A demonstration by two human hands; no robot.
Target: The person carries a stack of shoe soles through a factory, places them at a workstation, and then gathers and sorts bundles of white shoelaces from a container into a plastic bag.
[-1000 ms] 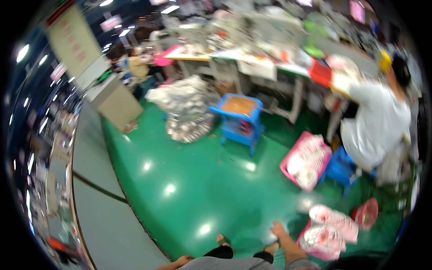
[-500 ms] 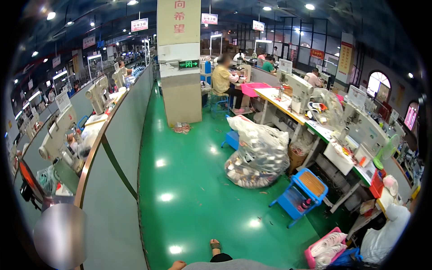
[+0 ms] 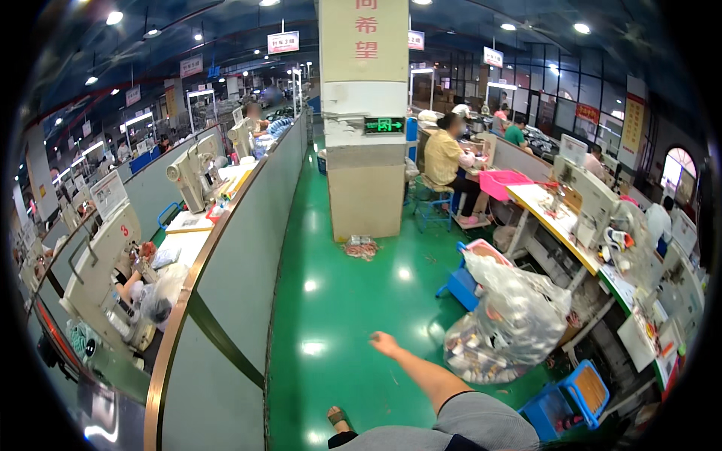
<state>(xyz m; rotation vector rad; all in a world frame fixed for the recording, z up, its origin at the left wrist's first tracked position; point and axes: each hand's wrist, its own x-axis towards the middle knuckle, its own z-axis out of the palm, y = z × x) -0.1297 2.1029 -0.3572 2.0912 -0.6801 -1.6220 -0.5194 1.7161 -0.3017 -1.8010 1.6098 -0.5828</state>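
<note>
My bare right arm reaches forward over the green floor (image 3: pixel 316 376) from a grey sleeve (image 3: pixel 485 421). At its end my right hand (image 3: pixel 385 343) hangs in the air with its fingers loosely apart, and I see nothing in it. It touches nothing; nearest on its right is a large clear plastic bag (image 3: pixel 519 308) stuffed with pale pieces. My left hand is out of view. One sandalled foot (image 3: pixel 338 416) shows at the lower edge.
A grey partition (image 3: pixel 226 323) with sewing machines behind it runs along the left. Ahead stands a square pillar (image 3: pixel 366 188) with scraps (image 3: pixel 360 248) at its base. A blue stool (image 3: pixel 575 398) and worktables line the right. A person in yellow (image 3: pixel 445 158) sits beyond a pink basket (image 3: pixel 502 183).
My view has moved forward and turned left, so the pillar and bag sit further right. My right arm has swung into view; the hand at the lower edge has gone out of it.
</note>
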